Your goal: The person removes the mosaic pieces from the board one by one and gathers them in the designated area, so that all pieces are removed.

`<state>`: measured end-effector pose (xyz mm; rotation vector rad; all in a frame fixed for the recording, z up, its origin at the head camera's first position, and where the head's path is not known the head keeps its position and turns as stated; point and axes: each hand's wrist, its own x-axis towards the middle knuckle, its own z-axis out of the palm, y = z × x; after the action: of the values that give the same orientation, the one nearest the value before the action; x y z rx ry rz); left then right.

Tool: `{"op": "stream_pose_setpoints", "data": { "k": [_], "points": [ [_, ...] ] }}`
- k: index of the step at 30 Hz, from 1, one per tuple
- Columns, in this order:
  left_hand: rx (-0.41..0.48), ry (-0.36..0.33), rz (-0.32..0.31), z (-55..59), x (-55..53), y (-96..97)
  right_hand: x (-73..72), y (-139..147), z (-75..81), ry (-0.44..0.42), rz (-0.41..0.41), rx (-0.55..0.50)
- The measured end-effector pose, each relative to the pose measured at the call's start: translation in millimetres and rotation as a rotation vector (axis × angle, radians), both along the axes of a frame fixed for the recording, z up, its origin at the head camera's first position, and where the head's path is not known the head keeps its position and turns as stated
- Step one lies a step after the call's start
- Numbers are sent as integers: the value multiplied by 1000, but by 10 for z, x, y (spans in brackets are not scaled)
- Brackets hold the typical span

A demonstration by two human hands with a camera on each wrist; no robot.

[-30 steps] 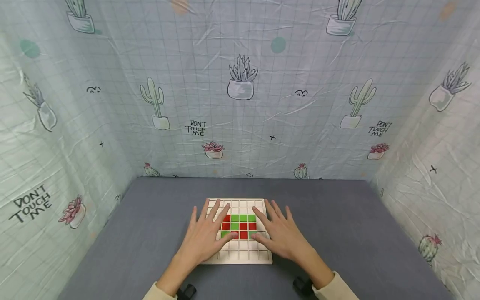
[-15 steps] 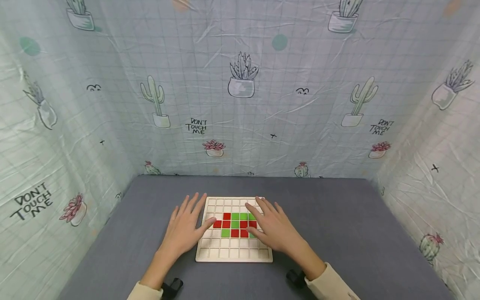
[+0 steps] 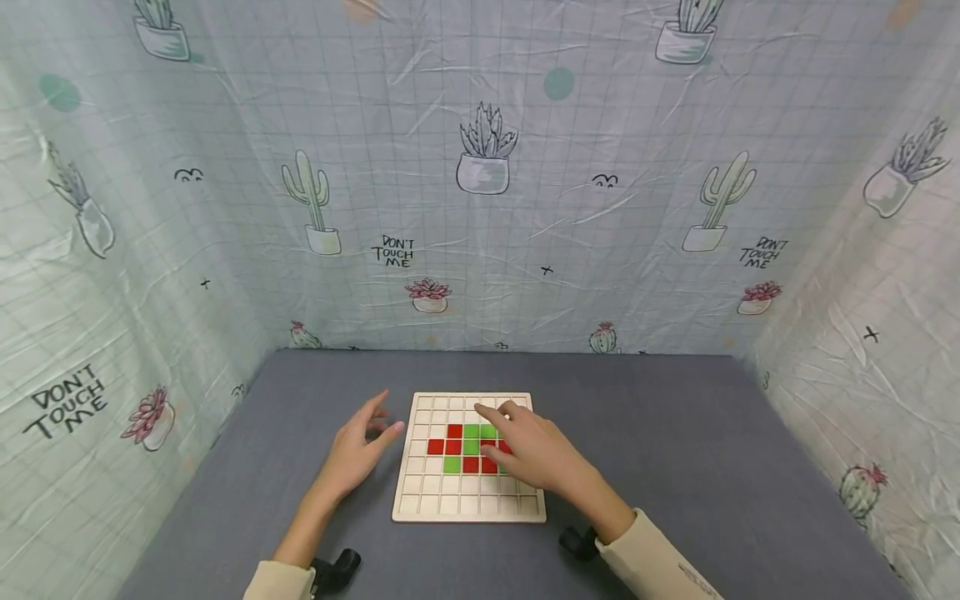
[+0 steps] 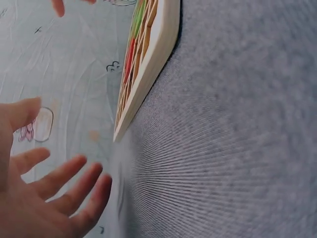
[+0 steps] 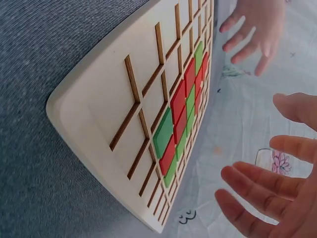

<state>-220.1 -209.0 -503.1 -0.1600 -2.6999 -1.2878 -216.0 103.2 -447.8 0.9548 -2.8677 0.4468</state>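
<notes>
A square wooden grid board lies flat on the dark table, with several red tiles and green tiles in its middle cells. My left hand hovers just left of the board, its fingers loosely bent and holding nothing; the left wrist view shows the same hand apart from the board's edge. Over the board's right side hangs my right hand, hiding some right-hand tiles. In the right wrist view its relaxed fingers hold nothing and stay clear of the tiles.
A grey cloth-covered table surrounds the board. Behind and at both sides hangs a pale curtain printed with cacti and lettering. Black wrist devices sit under both forearms.
My left hand has moved left off the board, and its fingers have bent. The right hand has shifted slightly left over the board. A red tile at the left has come into view.
</notes>
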Motion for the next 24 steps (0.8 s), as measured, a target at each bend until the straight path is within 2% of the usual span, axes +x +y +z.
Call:
{"op": "stream_pose_setpoints", "data": {
  "k": [5, 8, 12, 18, 21, 24],
  "points": [
    [95, -84, -43, -58, -30, -42, -62, -44, -19, -46, 7, -10],
    [105, -133, -83, -94, -46, -71, -100, -81, -28, -73, 23, -31],
    [75, -162, -146, -124, -77, -99, -163, -151, -51, -105, 35, -61],
    [23, -167, -243, -132, -91, -132, -279, -264, -100, -168, 68, -113],
    [4, -173, -259, -122, -82, -137, -334, -305, -121, -189, 90, -140],
    [-37, -174, -249, -106, -89, -120, -390, -339, -127, -206, 101, -156]
  ]
}}
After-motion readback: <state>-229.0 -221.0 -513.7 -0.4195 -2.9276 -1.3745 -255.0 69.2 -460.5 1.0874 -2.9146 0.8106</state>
